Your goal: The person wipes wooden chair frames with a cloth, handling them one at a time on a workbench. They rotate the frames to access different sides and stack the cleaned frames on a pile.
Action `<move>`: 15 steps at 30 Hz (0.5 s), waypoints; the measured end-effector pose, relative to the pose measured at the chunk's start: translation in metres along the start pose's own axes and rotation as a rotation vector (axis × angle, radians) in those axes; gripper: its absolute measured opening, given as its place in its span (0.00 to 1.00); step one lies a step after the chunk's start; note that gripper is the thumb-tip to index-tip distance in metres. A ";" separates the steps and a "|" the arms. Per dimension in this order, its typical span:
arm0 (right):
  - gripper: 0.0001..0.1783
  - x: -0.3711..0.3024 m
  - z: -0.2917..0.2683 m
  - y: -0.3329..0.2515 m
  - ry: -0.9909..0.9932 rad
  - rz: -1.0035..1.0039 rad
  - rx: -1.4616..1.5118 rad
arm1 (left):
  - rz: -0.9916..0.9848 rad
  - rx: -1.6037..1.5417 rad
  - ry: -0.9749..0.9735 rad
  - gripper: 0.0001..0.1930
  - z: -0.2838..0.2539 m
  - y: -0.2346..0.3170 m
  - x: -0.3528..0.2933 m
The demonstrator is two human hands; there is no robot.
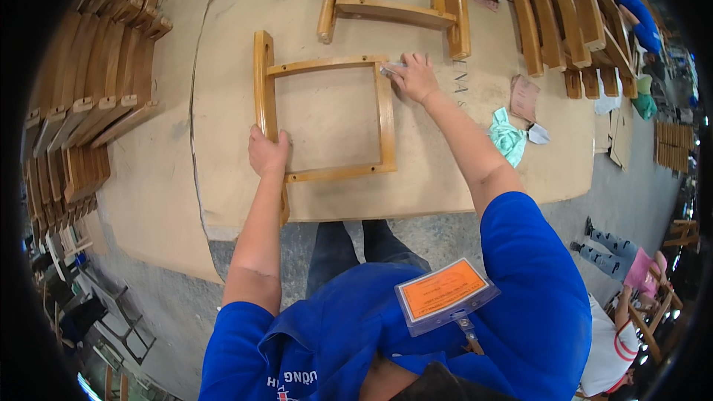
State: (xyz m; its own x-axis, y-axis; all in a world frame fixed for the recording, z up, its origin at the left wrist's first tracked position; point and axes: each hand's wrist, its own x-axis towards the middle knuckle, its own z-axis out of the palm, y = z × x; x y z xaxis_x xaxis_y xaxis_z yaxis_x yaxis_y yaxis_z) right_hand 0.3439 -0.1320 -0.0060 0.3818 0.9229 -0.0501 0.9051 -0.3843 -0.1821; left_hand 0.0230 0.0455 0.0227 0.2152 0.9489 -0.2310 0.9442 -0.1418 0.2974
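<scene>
A varnished wooden chair frame [385,122] lies flat on the cardboard-covered table in front of me. My left hand [268,151] is wrapped round its thick left post, near the lower corner. At the upper right corner, my right hand [417,78] presses a small folded grey piece [392,69], which looks like sandpaper, against the wood. The fingers are closed over it, so only its end shows. Screw holes are visible along the frame's upper and lower rails.
A second wooden frame [397,11] lies beyond the first. Stacked curved wooden parts stand at the left [104,104] and back right [553,15]. A mint-green cloth [507,137], brown sandpaper-like sheet [523,98] and grey-white piece [539,134] lie rightward. Other people are at the far right.
</scene>
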 end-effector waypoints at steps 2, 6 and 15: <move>0.22 -0.001 0.000 -0.006 -0.018 -0.042 -0.006 | 0.001 0.010 -0.007 0.32 0.001 -0.002 0.000; 0.24 -0.048 0.001 -0.026 -0.109 -0.176 -0.010 | -0.024 0.009 -0.001 0.31 0.002 -0.001 0.001; 0.24 0.023 0.029 0.011 -0.029 -0.077 0.016 | -0.024 0.016 -0.006 0.30 0.001 0.000 -0.001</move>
State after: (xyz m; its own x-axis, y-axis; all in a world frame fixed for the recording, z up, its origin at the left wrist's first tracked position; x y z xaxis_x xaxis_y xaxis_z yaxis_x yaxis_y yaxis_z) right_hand 0.3570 -0.1144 -0.0379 0.3050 0.9502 -0.0636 0.9285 -0.3116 -0.2020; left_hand 0.0228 0.0441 0.0225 0.1934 0.9505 -0.2432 0.9530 -0.1230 0.2770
